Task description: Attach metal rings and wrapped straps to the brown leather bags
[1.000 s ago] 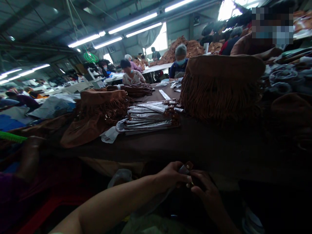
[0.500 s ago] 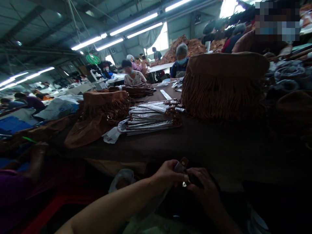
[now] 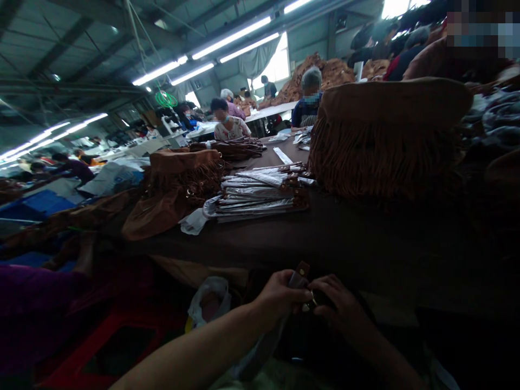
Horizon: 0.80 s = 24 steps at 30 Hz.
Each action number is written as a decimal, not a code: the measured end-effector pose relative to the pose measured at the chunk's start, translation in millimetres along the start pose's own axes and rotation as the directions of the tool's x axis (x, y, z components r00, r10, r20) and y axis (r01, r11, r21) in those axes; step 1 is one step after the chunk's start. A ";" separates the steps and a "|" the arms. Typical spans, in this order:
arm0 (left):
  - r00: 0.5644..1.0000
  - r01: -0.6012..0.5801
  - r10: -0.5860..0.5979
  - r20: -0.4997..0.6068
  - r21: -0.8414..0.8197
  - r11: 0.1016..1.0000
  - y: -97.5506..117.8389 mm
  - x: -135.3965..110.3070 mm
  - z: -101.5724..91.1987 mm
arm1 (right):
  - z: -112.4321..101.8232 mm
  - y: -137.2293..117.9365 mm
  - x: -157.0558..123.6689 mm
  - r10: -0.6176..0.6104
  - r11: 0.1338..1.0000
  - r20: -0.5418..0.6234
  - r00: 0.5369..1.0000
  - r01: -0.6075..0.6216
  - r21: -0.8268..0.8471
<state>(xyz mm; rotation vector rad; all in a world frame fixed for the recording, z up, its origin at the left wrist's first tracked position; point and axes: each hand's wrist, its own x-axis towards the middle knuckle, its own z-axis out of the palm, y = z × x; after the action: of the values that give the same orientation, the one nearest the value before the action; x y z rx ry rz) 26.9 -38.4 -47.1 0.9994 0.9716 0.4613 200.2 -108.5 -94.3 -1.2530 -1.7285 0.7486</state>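
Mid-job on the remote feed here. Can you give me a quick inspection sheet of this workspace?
surface: long table with a dark brown covering
job's things: brown leather strap tab with a small metal fitting, held below the table edge
clutter: stack of straps in plastic sleeves, two fringed suede bags, white plastic bag
grippers: left hand pinches the tab; right hand curls beside it, its grip too dark to judge
cables: green coil hanging far off
surroundings: seated co-worker, heap of brown material, fluorescent lights
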 end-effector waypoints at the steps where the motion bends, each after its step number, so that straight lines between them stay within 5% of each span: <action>1: 1.000 0.002 -0.002 -0.001 -0.003 1.000 0.1 -0.4 -1.4 | 4.4 2.1 0.1 -0.010 1.000 -0.026 1.000 0.009 -0.028; 11: 1.000 0.010 -0.010 -0.017 -0.013 1.000 -5.7 -5.6 -6.8 | 18.2 -3.5 -0.2 -0.042 0.993 -0.038 0.998 0.037 -0.116; 18: 0.996 0.086 -0.084 0.021 -0.132 0.987 -4.8 -5.3 -5.7 | 9.9 0.8 -2.6 0.022 0.997 0.053 0.998 -0.018 -0.072; 24: 0.986 0.164 -0.154 0.067 -0.188 0.968 -3.6 -5.8 -6.3 | 14.5 0.6 -2.7 0.068 0.994 0.002 0.998 -0.068 -0.091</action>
<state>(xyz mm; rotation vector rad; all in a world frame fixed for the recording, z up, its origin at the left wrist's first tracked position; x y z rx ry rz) 18.2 -41.3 -48.8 0.7482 0.9330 0.3854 187.9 -110.7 -102.3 -1.3786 -1.7483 0.7202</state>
